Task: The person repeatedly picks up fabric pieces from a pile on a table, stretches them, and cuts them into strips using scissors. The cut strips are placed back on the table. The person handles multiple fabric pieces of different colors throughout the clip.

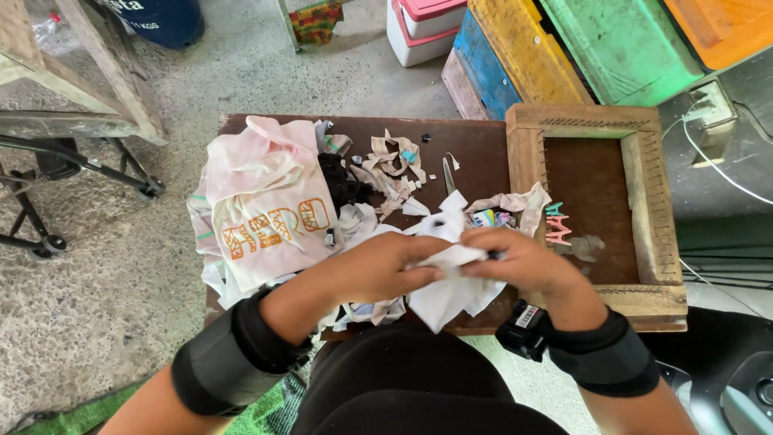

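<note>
Leftmost, a pale pink printed cloth (pixel 270 213) is lying on the dark wooden table (pixel 475 153); both hands, left hand (pixel 386 270) and right hand (pixel 527 262), are pinching a limp white fabric scrap (pixel 443 294) above its near edge, probably light, best gripped by its edges.

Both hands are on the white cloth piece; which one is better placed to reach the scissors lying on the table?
Probably the right hand. The scissors lie on the dark table just beyond it, while the left hand sits farther toward the pink garment. Both pinch the white cloth piece.
</note>
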